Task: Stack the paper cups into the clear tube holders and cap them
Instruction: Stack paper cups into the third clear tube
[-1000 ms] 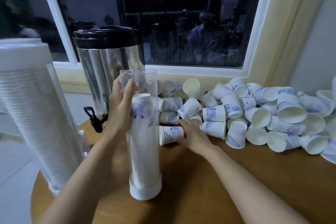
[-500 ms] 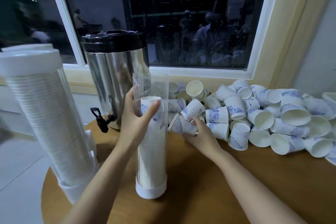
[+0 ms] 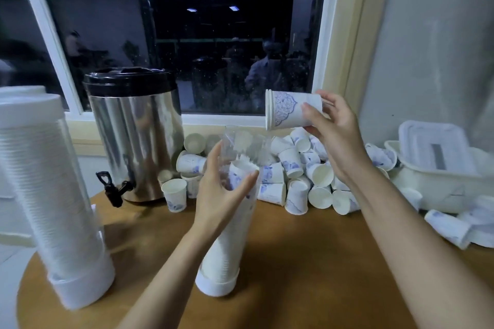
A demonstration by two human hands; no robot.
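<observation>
A clear tube holder [image 3: 227, 243] with a white base stands mid-table, tilted to the right, filled most of the way with stacked white paper cups. My left hand [image 3: 222, 192] is wrapped around its upper part. My right hand [image 3: 334, 136] holds nested paper cups [image 3: 288, 111] with blue print, lying sideways in the air, rims to the left, above and right of the tube's open top. A heap of loose paper cups [image 3: 291, 176] lies behind the tube along the window sill.
A capped, full tube holder [image 3: 45, 195] stands at the left table edge. A steel drinks urn [image 3: 136, 136] with a black tap stands at the back left. White plastic bins [image 3: 438, 168] sit at the right, more cups beside them.
My right hand has picked cups out of the heap and lifted them up above the tube's top. The tube now leans to the right in my left hand.
</observation>
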